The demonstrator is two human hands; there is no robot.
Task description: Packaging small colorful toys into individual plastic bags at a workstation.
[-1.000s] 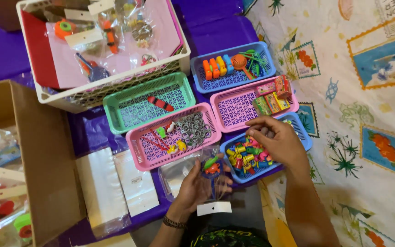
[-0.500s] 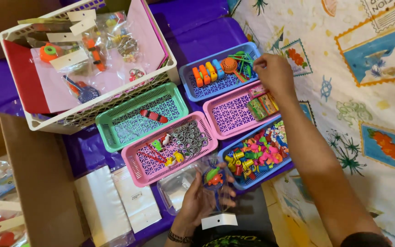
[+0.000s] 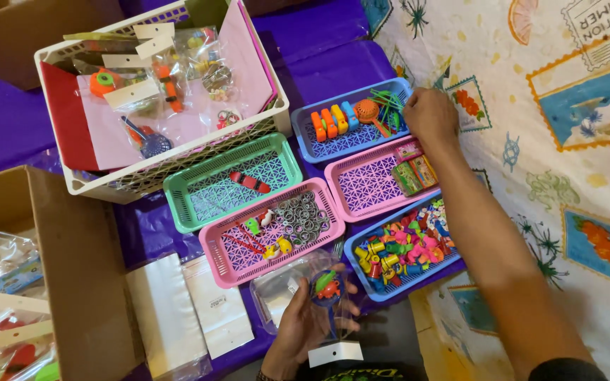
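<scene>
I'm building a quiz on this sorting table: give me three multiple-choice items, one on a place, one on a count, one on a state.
1. Where is the right hand?
A. at the far blue tray
B. in the cardboard box
C. on the white basket

2. How many pink trays are there?
A. one
B. two
C. four

3. What is the left hand doing?
A. resting empty
B. holding a clear bag
C. gripping a tray

Answers: 1 A, it reaches the far blue tray; 2 B, the near pink tray and right pink tray; 3 B, fingers wrap the clear bag of small toys.

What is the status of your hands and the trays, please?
Left hand holds clear bag with small toy. Right hand reaching into far blue tray. Nothing blocking.
</scene>
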